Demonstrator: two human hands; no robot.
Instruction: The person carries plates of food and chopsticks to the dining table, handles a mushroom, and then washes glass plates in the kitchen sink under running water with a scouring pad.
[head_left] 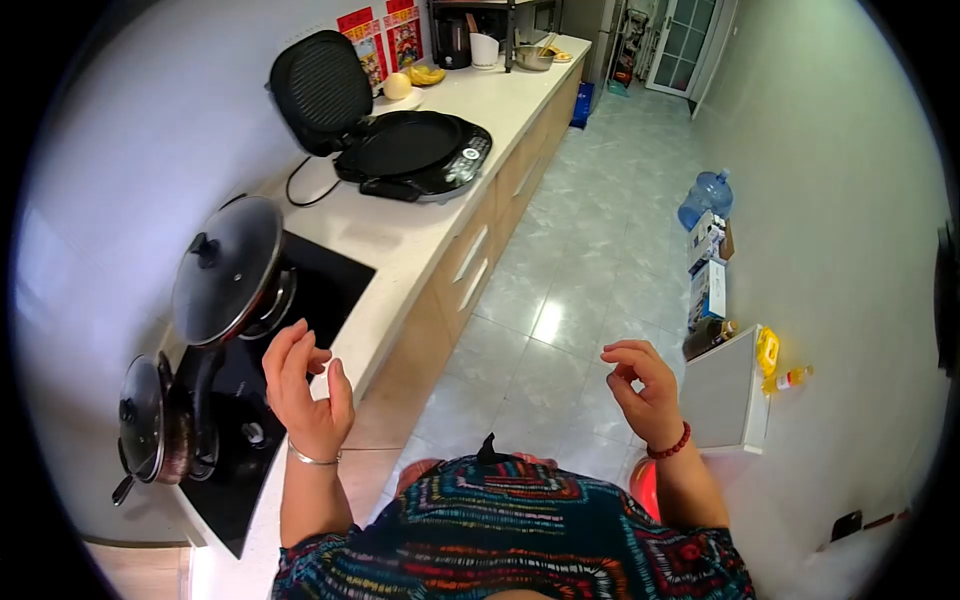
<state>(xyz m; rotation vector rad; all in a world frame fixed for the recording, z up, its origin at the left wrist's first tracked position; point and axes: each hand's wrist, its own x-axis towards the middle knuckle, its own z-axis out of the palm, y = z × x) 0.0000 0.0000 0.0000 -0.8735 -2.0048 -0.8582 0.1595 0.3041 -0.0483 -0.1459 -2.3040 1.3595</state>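
My left hand [308, 393] is raised over the near edge of the black cooktop [335, 278], fingers apart and holding nothing. To its upper left stands a pan with a glass lid [232, 265]; a smaller lidded pot [145, 420] sits further left. Over the floor on the right, my right hand [645, 390] is raised with its fingers curled and a gap between thumb and fingers, touching nothing. Farther along the counter, an electric griddle [410, 150] stands with its ribbed lid [322, 90] up.
Beyond the griddle are a round pale item [397, 86], bananas [427, 76] and a steel bowl [534, 58]. Along the right wall stand a large water bottle [706, 198], boxes [708, 292] and a white cabinet [722, 395] with oil bottles. Tiled floor [575, 270] lies between.
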